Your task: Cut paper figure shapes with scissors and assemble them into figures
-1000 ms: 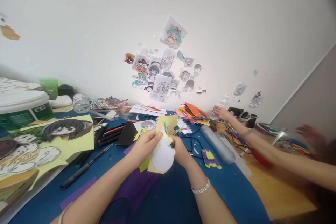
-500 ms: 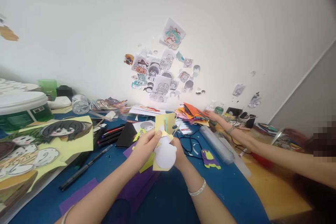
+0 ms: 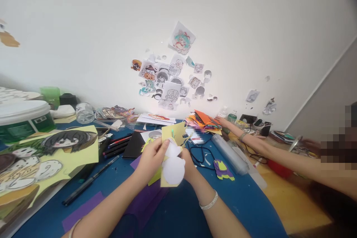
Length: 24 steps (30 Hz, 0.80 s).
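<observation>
Pinched between my left hand's [image 3: 153, 156] thumb and fingers is a sheet of pale yellow paper [image 3: 167, 132], with a white rounded paper cutout [image 3: 173, 171] lying against it. My right hand [image 3: 189, 165] is closed at the sheet's right edge; its fingertips are behind the paper, and what they grip is hidden. A slim teal-green piece [image 3: 172, 133] shows against the upper part of the sheet, too small to name. Thin cut strips of paper [image 3: 188, 137] curl off the sheet's right side. Purple paper [image 3: 149, 202] lies below my hands on the blue table cover [image 3: 178, 215].
Several markers [image 3: 115, 145] and a long black pen [image 3: 89, 182] lie left, near yellow sheets with drawings [image 3: 80, 158] and a white-lidded tub [image 3: 25, 119]. Right are a purple-and-yellow cutout [image 3: 223, 170], a clear plastic roll [image 3: 230, 154] and another person's arm [image 3: 267, 152] reaching toward coloured papers [image 3: 202, 121].
The yellow sheet and white cutout have shifted slightly left and down and tilted, both hands with them. More of the white cutout's upper part shows. The other person's arm has barely moved.
</observation>
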### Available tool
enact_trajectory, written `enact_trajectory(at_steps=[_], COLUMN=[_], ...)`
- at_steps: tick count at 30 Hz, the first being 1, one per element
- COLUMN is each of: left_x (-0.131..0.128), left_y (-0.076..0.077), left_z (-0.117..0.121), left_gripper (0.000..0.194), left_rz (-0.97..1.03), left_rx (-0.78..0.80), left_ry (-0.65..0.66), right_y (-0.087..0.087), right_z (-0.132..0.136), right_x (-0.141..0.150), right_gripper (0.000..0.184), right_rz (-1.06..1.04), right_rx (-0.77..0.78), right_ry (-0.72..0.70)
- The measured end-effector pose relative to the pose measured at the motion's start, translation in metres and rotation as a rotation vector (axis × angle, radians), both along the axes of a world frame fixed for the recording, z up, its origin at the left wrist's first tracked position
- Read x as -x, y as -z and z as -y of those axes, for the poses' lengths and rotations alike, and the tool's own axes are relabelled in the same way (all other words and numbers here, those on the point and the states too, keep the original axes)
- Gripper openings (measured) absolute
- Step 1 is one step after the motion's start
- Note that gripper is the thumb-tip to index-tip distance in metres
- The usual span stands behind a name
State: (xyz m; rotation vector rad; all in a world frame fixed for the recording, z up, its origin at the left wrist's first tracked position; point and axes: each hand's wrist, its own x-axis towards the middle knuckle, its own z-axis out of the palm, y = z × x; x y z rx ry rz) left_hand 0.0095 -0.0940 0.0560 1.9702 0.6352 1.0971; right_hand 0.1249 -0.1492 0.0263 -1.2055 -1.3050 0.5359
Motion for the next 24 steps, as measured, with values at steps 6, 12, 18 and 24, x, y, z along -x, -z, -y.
enact_trajectory(at_steps=[6, 12, 18, 24], left_x=[-0.004, -0.006, -0.007, -0.007], left_y=[0.000, 0.003, 0.005, 0.005], left_z=[0.005, 0.006, 0.006, 0.003], left_gripper=[0.032, 0.032, 0.032, 0.032], left_rz=[0.052, 0.072, 0.077, 0.047], left_rx=[0.021, 0.073, 0.108, 0.109], left_ry=[0.008, -0.012, -0.032, -0.015], right_y=[0.004, 0.005, 0.008, 0.012], right_z=[-0.001, -0.003, -0.004, -0.007], right_x=[-0.004, -0.006, -0.008, -0.009], right_gripper=[0.018, 0.019, 0.022, 0.017], right_rz=[-0.082, -0.043, 0.023, -0.007], right_rx=[0.022, 0.028, 0.030, 0.014], right_ry=[-0.052, -0.030, 0.033, 0.016])
